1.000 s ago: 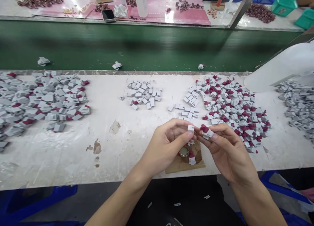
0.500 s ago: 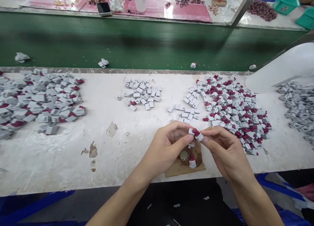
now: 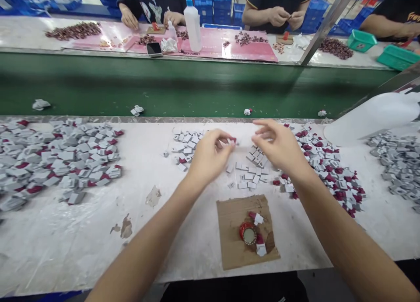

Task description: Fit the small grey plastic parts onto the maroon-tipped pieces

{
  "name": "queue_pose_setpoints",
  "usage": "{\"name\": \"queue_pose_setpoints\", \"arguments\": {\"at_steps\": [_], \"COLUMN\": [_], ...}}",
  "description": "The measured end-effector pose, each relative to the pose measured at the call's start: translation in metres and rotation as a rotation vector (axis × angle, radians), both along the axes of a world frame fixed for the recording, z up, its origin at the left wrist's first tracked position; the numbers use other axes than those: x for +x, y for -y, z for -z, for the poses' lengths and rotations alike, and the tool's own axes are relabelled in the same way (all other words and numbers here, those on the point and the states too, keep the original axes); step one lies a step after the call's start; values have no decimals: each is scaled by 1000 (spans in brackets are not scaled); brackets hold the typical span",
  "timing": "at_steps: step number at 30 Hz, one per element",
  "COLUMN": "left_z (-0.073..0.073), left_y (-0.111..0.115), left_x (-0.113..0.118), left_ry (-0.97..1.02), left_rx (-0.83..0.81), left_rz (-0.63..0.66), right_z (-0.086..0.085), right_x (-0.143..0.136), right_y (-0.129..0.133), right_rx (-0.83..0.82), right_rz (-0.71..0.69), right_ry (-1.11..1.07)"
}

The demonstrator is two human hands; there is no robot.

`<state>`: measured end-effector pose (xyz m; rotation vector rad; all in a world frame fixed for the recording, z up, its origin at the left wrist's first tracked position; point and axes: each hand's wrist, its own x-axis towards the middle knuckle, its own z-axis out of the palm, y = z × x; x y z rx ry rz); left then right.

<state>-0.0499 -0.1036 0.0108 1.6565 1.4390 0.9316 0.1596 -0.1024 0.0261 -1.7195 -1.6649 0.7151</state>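
Note:
My left hand (image 3: 211,155) pinches a small grey-and-maroon plastic piece (image 3: 233,140) above the table, beside a cluster of grey pieces (image 3: 183,145). To its right, my right hand (image 3: 278,147) has its fingers apart over loose grey blocks (image 3: 252,176), with no piece visibly held. Nearer to me lies a square of cardboard (image 3: 229,241). On it sit a red bottle cap (image 3: 248,234) with a pale inside and two grey-and-maroon pieces, an upper one (image 3: 257,217) and a lower one (image 3: 260,248).
A large heap of grey-and-maroon pieces (image 3: 62,155) lies left, another heap (image 3: 341,175) right. A white bottle (image 3: 370,118) leans beside a grey heap (image 3: 398,162). Beyond the green belt (image 3: 183,85), co-workers' hands work at a far table with a phone (image 3: 154,49) and green bins.
My hands have parted and moved forward from the cardboard. The right hand has let go of the piece, which remains in the left. The view has tilted up, showing co-workers.

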Motion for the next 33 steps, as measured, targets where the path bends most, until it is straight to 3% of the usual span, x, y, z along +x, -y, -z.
{"name": "queue_pose_setpoints", "arguments": {"at_steps": [3,6,9,13,15,17,21,23,27,33], "left_z": [13,26,32,29,21,9,-10,-15,-11,4], "left_y": [-66,-118,-148,-155,-141,-117,-54,-23,35,111], "left_x": [2,7,13,15,12,8,3,2,1,-5], "left_ry": [-95,-148,-196,-251,-273,-239,66,186,282,459], "left_rx": [-6,-2,-17,-31,6,101,241,219,52,-365], "left_rz": [-153,-238,-274,-280,-285,-196,227,315,309,333], "right_z": [15,32,41,37,29,21,10,7,2,2], "right_x": [-15,-28,-34,-28,-22,-15,-7,-6,-3,9], "right_y": [-75,-125,-143,-126,-103,-75,-20,7,66,150], "right_rx": [32,0,-24,-10,-9,-14,-26,-36,-151,-198], "right_rz": [70,78,46,-7,-36,-63,-76,-78,-148,-216], "right_ry": [93,119,62,-166,-317,-457,-653,-711,-713,-416]}}
